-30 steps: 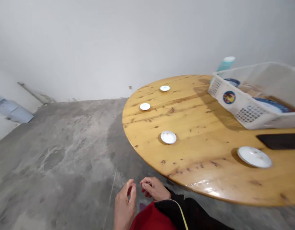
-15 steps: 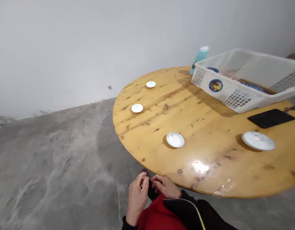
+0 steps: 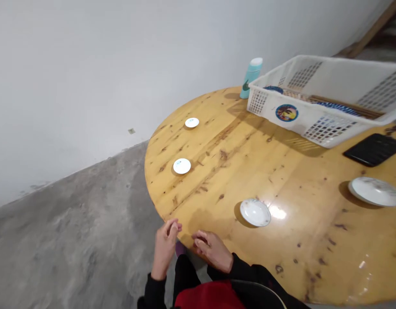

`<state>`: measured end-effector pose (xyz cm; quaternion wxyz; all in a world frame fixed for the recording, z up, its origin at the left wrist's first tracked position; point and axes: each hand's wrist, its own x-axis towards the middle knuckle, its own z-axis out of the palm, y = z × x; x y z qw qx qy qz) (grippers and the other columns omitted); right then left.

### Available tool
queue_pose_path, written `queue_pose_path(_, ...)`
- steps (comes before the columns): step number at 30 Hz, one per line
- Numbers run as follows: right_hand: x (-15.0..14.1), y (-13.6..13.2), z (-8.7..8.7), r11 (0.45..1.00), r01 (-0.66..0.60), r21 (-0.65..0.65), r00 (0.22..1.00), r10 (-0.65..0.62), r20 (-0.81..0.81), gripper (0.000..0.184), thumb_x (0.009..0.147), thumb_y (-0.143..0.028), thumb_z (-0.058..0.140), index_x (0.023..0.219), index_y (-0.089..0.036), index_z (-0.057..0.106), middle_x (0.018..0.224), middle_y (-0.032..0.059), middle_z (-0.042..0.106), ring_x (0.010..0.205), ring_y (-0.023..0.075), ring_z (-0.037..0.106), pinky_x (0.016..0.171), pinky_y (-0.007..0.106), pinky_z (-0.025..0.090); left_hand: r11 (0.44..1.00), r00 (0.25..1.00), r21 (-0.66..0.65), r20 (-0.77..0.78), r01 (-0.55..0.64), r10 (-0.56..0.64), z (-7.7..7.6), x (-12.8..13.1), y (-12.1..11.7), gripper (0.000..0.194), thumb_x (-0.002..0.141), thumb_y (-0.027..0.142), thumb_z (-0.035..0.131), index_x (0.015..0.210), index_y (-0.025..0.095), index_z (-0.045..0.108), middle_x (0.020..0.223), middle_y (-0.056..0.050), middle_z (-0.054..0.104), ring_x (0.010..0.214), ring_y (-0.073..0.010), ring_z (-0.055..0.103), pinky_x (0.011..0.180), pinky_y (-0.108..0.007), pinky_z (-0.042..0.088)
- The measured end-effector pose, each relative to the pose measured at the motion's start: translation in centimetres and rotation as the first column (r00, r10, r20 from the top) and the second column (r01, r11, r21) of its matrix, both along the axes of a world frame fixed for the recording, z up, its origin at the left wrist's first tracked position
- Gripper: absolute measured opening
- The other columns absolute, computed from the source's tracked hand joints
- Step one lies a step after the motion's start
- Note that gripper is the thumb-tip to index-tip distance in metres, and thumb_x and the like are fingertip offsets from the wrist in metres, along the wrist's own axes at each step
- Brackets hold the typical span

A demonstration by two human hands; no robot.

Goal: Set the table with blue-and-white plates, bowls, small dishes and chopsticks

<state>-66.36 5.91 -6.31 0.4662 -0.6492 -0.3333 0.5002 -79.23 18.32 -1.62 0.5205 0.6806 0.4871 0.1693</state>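
Observation:
Near the left front edge of the round wooden table, my left hand (image 3: 166,244) hangs with its fingers curled in towards the thumb, and I see nothing in it. Just to its right, my right hand (image 3: 213,249) is over the table's rim, its fingers likewise bent in and holding nothing visible. Closest to it on the tabletop is a white dish (image 3: 255,212), apart from the hand. Two smaller white dishes, a nearer one (image 3: 181,166) and a farther one (image 3: 192,122), lie along the left side. Farther right sits a larger white dish (image 3: 375,191), perhaps stacked.
A white plastic basket (image 3: 278,112) with blue-patterned items and brown sticks stands at the back right of the wooden table (image 3: 217,184). Beside it is a turquoise bottle (image 3: 251,77) with a white cap. A black phone-like slab (image 3: 373,149) lies before the basket. A wall rises behind.
The view has shifted, and I am nearer the table's left side. Both hands have come up to the table edge, slightly farther apart. The dishes and basket appear unmoved on the table.

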Motion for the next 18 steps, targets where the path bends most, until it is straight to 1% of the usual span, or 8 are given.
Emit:
queue_pose_path(2,0.1,0.7,0.0,0.997,0.080,-0.016,0.995,-0.081,-0.064,0.029,0.078,-0.045,0.046,0.083,-0.020,0.061,0.074,0.0045,0.068,0.064,0.0181,0.065,0.063,0.029,0.049,0.997,0.998,0.061,0.004,0.055,-0.056,0.3,2.5,4.9,0.042,0.087,0.050,0.053,0.100,0.016,0.073,0.095,-0.012,0.078,0.089,-0.0256,0.075,0.082,-0.037,0.059)
queue_pose_path(5,0.2,1.7,-0.8,0.968,0.237,-0.080,0.962,-0.246,-0.122,0.038,0.074,-0.053,0.050,0.085,-0.020,0.065,0.075,0.0062,0.070,0.065,0.0209,0.066,0.064,0.032,0.052,0.988,0.992,0.103,0.033,0.114,-0.118,0.4,7.6,12.6,0.036,0.085,0.045,0.053,0.091,0.015,0.072,0.087,-0.009,0.077,0.082,-0.0231,0.074,0.077,-0.034,0.058)
queue_pose_path(7,0.3,2.5,-1.4,0.923,0.357,-0.144,0.922,-0.373,-0.100,0.043,0.073,-0.057,0.051,0.083,-0.019,0.068,0.073,0.0066,0.070,0.064,0.0220,0.066,0.065,0.034,0.053,0.983,0.984,0.090,0.066,0.159,-0.165,0.0,11.4,17.5,0.033,0.085,0.042,0.053,0.088,0.015,0.071,0.085,-0.009,0.076,0.079,-0.0213,0.074,0.075,-0.032,0.057)
queue_pose_path(8,0.3,3.0,-1.6,0.891,0.417,-0.180,0.896,-0.436,-0.085,0.045,0.072,-0.058,0.052,0.082,-0.019,0.070,0.072,0.0067,0.070,0.063,0.0223,0.066,0.065,0.035,0.053,0.981,0.980,0.081,0.075,0.176,-0.182,-0.3,13.3,19.8,0.032,0.085,0.041,0.053,0.086,0.015,0.071,0.084,-0.009,0.076,0.078,-0.0205,0.073,0.073,-0.030,0.057)
queue_pose_path(10,0.2,4.2,-1.9,0.810,0.527,-0.258,0.826,-0.559,-0.068,0.048,0.070,-0.060,0.055,0.083,-0.018,0.072,0.073,0.0074,0.071,0.063,0.0227,0.067,0.063,0.035,0.053,0.977,0.975,0.058,0.081,0.203,-0.207,-1.4,16.9,23.9,0.029,0.085,0.038,0.052,0.084,0.015,0.070,0.084,-0.009,0.076,0.076,-0.0188,0.073,0.070,-0.028,0.055)
queue_pose_path(12,-0.1,5.5,-2.1,0.725,0.611,-0.319,0.751,-0.657,-0.056,0.051,0.068,-0.062,0.058,0.086,-0.017,0.074,0.075,0.0082,0.073,0.064,0.0234,0.068,0.062,0.034,0.054,0.974,0.971,0.040,0.080,0.223,-0.226,-2.7,20.3,27.5,0.026,0.085,0.037,0.055,0.079,0.015,0.068,0.082,-0.009,0.075,0.073,-0.0178,0.072,0.066,-0.026,0.053)
queue_pose_path(14,-0.5,6.5,-2.2,0.660,0.661,-0.359,0.695,-0.718,-0.040,0.053,0.066,-0.063,0.062,0.087,-0.016,0.075,0.076,0.0085,0.075,0.065,0.0237,0.069,0.063,0.034,0.055,0.970,0.967,0.016,0.075,0.242,-0.243,-4.1,23.6,30.4,0.026,0.086,0.036,0.056,0.073,0.016,0.066,0.080,-0.009,0.074,0.070,-0.0169,0.071,0.064,-0.025,0.052)
queue_pose_path(18,-1.4,7.7,-2.3,0.582,0.693,-0.427,0.621,-0.781,-0.056,0.052,0.065,-0.063,0.069,0.089,-0.017,0.078,0.078,0.0082,0.077,0.067,0.0231,0.070,0.065,0.032,0.056,0.960,0.961,-0.046,0.058,0.275,-0.272,-6.4,30.1,34.7,0.030,0.092,0.035,0.054,0.069,0.016,0.061,0.075,-0.009,0.072,0.063,-0.0147,0.069,0.059,-0.024,0.050)
